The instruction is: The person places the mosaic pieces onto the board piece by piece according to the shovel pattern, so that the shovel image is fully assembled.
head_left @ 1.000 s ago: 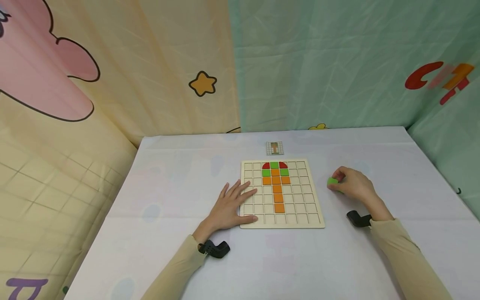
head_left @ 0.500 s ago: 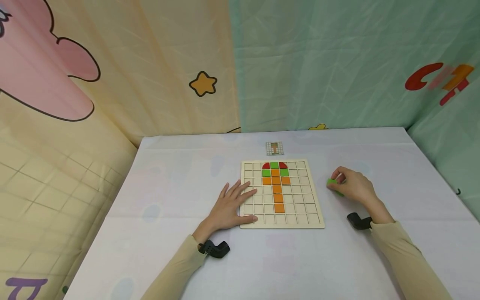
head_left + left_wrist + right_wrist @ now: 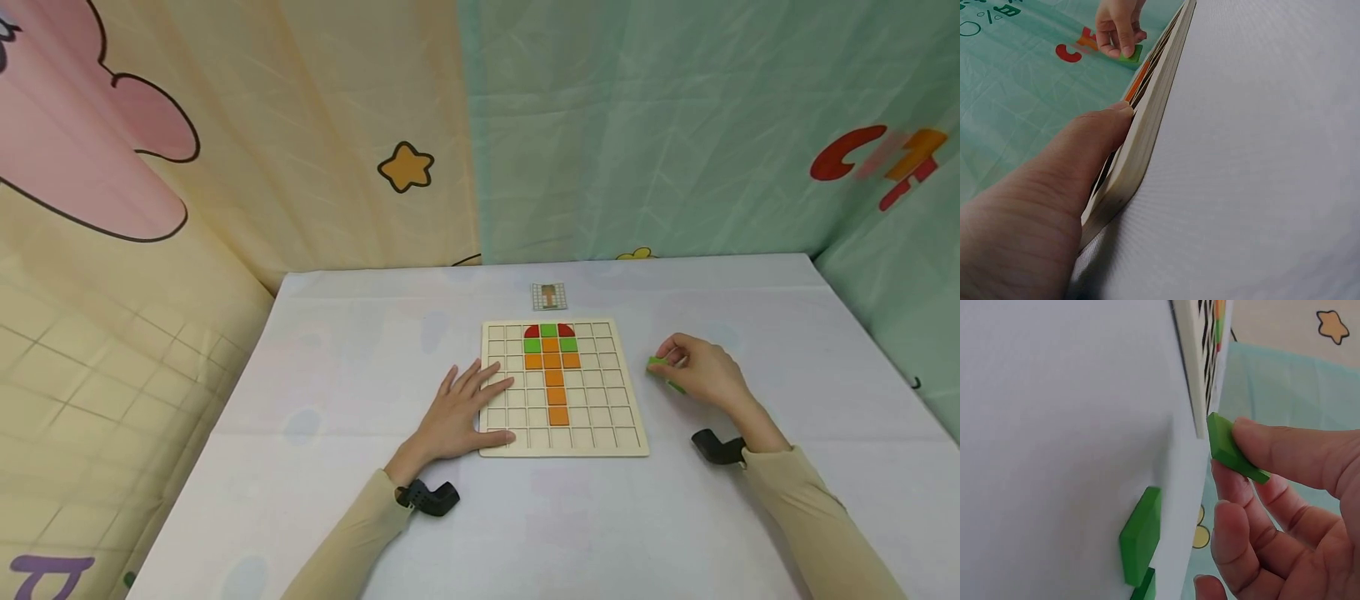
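My right hand (image 3: 701,367) pinches a green square tile (image 3: 1229,447) between thumb and fingers, held tilted above the table to the right of the board. Below it, a green tile (image 3: 1140,537) rests on the cloth with another green tile (image 3: 1144,586) partly seen behind it. My left hand (image 3: 453,417) lies with fingers spread over the left edge of the wooden grid board (image 3: 607,417), the thumb (image 3: 1100,131) on its rim. On the board, orange tiles (image 3: 554,378) form a column and short crossbar, with green tiles (image 3: 532,346) and two red curved tiles (image 3: 566,331) at the top.
A small grid card (image 3: 549,297) with a picture lies behind the board. White cloth covers the table (image 3: 360,358). Printed curtains (image 3: 637,167) hang behind and at the sides. Black wrist cameras (image 3: 431,498) sit on both wrists.
My right hand has shifted slightly left with the pinched green tile, showing more of a green tile on the cloth beneath. The left hand and the board stay still.
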Demonstrator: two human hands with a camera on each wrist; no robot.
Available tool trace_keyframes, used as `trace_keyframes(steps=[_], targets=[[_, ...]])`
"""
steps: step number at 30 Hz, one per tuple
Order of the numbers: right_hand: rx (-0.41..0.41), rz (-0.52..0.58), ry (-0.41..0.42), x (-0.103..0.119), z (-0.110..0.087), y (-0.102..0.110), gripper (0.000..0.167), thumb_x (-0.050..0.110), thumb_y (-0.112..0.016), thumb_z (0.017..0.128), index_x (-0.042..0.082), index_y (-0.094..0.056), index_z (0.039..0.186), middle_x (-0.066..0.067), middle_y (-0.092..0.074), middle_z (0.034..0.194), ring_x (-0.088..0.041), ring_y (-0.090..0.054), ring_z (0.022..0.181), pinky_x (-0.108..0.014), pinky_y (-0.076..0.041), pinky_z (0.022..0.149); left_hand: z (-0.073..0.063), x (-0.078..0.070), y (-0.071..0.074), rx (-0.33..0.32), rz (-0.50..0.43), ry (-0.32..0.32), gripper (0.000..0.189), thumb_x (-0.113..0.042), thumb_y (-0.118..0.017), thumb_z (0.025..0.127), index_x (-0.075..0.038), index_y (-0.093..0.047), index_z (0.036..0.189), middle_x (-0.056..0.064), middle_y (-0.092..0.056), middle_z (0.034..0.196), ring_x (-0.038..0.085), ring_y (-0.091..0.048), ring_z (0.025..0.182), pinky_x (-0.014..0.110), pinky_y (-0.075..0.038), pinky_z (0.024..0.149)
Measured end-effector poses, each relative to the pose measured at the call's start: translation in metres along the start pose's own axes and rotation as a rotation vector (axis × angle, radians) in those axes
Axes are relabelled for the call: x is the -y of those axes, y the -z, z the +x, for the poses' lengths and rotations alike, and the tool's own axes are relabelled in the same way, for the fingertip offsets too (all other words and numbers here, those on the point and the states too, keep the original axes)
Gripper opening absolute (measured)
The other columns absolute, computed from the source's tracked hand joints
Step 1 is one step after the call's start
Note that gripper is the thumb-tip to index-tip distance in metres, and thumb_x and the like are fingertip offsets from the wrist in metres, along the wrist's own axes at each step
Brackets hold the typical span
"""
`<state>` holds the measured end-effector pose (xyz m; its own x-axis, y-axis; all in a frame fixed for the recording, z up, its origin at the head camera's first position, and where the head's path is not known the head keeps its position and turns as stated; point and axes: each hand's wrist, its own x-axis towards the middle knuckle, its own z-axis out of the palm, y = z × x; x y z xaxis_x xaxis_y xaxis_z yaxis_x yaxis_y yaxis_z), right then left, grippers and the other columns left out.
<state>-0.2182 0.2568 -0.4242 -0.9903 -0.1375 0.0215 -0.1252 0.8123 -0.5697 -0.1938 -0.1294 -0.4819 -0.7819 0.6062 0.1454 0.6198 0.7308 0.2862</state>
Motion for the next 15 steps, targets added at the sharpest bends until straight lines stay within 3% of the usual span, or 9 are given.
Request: trace_keyframes(steps=[15], targets=[[0.02, 0.06, 0.04, 0.03, -0.008, -0.003, 0.022, 0.027, -0.076, 0.08, 0.01, -0.064, 0.087, 0.0, -0.062, 0.078, -0.018, -0.051, 0.065, -0.03, -0.038, 0.056, 0.0, 0.001, -0.001, -0.004, -0.007, -0.001, 0.082, -0.068, -0.053, 0.083, -0.024, -0.033, 0.149, 0.003, -0.019, 0.156, 0.026, -0.005, 0.143, 0.05, 0.002, 0.111]])
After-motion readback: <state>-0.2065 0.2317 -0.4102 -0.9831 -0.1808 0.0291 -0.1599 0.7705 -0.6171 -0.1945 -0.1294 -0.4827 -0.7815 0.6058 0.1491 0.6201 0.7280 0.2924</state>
